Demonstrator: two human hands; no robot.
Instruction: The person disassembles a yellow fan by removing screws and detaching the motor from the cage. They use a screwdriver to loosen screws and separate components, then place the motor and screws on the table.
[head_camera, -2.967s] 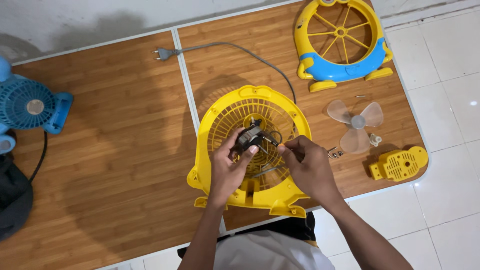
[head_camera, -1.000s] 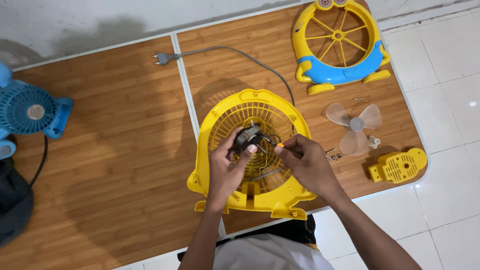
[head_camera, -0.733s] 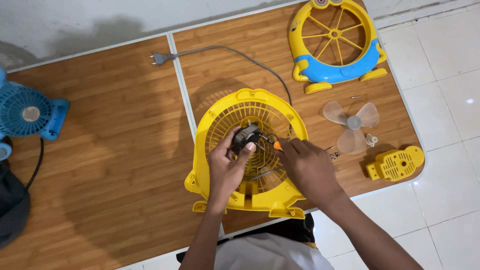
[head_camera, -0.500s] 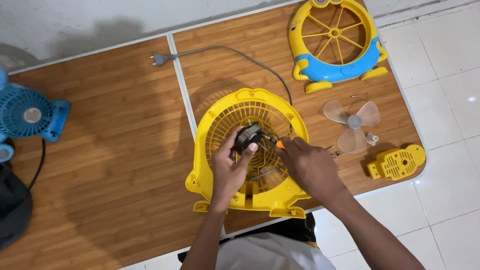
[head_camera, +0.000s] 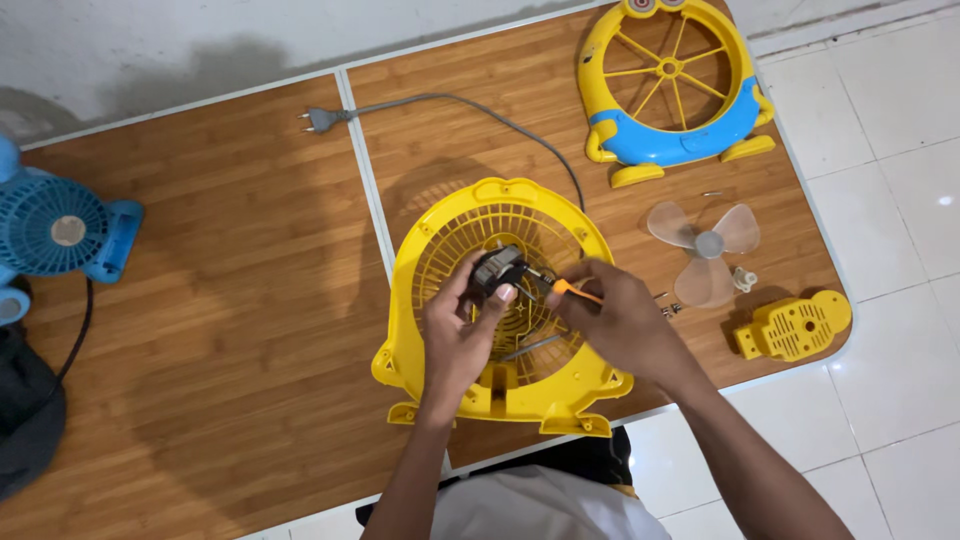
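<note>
Motor (head_camera: 497, 268), small and dark, sits at the centre of one yellow fan housing (head_camera: 420, 250) on the wooden table (head_camera: 220, 330), pinched by the left hand (head_camera: 462, 330). The right hand (head_camera: 620, 322) grips an orange-handled screwdriver (head_camera: 572, 291) (its tip hidden). One translucent blade (head_camera: 705, 250) lies nearby; a blue fan (head_camera: 60, 230) is cut off at the edge.

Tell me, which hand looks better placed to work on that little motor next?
Probably the right hand: it holds the orange-handled screwdriver aimed at the motor, while the left hand grips the motor over the yellow fan housing.
</note>
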